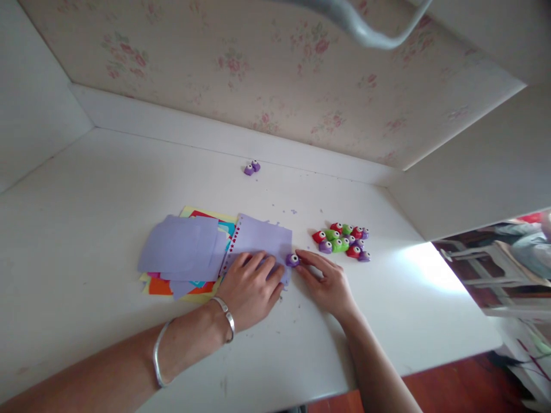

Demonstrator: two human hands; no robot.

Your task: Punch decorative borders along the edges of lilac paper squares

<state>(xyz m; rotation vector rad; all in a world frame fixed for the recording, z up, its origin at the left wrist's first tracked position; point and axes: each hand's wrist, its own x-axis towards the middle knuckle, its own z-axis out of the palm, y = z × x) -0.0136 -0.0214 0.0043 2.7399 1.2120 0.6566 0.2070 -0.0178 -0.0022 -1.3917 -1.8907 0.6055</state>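
A sheet of purple paper (pixel 264 236) lies on the white desk, with a column of star-shaped holes showing red along its left edge. My left hand (pixel 253 287) rests on the lower part of this sheet, palm down and fingers spread. At the sheet's right edge, my right hand (pixel 325 281) grips a small purple paper punch (pixel 293 260) with a star on its white button, between thumb and fingers. Whether the paper sits inside its slot, I cannot tell. To the right stands a group of red, green and purple paper punches (pixel 340 245).
Left of the punched sheet is a loose stack of coloured papers (pixel 185 246), purple on top. Two more purple punches (pixel 252 167) stand near the back board. Tiny paper bits (pixel 293 211) are scattered on the white desk (pixel 107 189). A side panel (pixel 469 149) rises at right.
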